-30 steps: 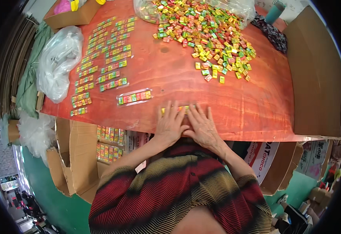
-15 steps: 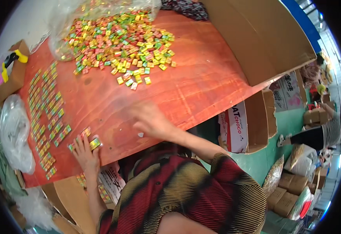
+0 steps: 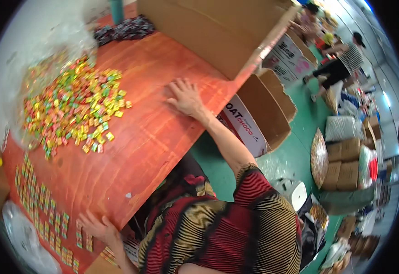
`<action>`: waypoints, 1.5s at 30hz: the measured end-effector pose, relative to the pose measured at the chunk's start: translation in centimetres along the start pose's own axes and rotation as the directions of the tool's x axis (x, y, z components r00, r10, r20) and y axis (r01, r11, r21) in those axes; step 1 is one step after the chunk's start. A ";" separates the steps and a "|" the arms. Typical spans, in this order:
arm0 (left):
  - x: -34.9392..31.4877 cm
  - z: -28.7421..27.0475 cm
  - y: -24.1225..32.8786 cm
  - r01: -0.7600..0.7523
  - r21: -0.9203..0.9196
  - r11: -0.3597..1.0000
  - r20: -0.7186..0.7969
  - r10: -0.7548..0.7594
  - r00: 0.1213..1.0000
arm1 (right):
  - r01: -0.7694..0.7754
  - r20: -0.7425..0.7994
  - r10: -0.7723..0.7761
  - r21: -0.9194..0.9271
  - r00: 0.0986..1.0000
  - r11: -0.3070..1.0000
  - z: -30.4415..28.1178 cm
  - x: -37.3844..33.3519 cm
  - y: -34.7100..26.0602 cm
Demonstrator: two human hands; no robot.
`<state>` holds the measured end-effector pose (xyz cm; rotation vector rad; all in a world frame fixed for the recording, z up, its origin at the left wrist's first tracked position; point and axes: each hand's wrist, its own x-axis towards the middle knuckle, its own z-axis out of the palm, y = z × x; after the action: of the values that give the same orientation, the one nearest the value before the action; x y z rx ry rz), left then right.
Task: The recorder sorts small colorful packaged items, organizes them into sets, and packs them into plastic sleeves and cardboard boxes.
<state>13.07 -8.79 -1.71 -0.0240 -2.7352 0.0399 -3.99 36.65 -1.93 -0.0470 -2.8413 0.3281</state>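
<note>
My right hand [image 3: 186,99] lies on the red-orange tabletop [image 3: 158,137] with its fingers spread and nothing in it, close to the large cardboard box. At the near left, my left hand [image 3: 100,227] rests by the table's edge, fingers apart and slightly blurred. Beside its fingertips lies a short strip of small wrapped sweets [image 3: 79,234]; whether the hand touches it I cannot tell. More such strips [image 3: 37,196] lie in rows at the left. A heap of loose yellow, red and green wrapped sweets [image 3: 78,107] spills from a clear plastic bag [image 3: 80,43].
A big cardboard box [image 3: 195,32] stands along the table's far right side. Below the right edge is an open carton [image 3: 268,109] on the green floor. A clear plastic bundle [image 3: 26,235] sits at the left edge. Another person [image 3: 345,59] walks in the background.
The view has turned, so the table appears shifted and rotated. My right hand has moved from the near edge to farther across the table. The left hand has come off the strip under it.
</note>
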 end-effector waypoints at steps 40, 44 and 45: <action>6.7 0.6 13.1 -0.422 -0.448 0.788 -0.073 0.438 0.896 | 0.483 -0.131 -0.469 0.115 0.874 0.868 -0.8 -7.2 -8.7; 7.2 -0.1 13.3 -0.308 -0.534 0.788 0.025 0.378 0.925 | 0.473 -0.012 -0.485 0.240 0.874 0.847 -2.1 -8.2 -9.0; 7.1 0.2 13.2 -0.291 -0.520 0.803 0.017 0.351 0.936 | 0.458 0.038 -0.476 0.218 0.879 0.862 -2.4 -7.9 -9.0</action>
<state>6.63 4.51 0.46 -0.6578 -2.7342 -0.6119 4.30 27.90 0.24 0.7071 -2.7667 0.5152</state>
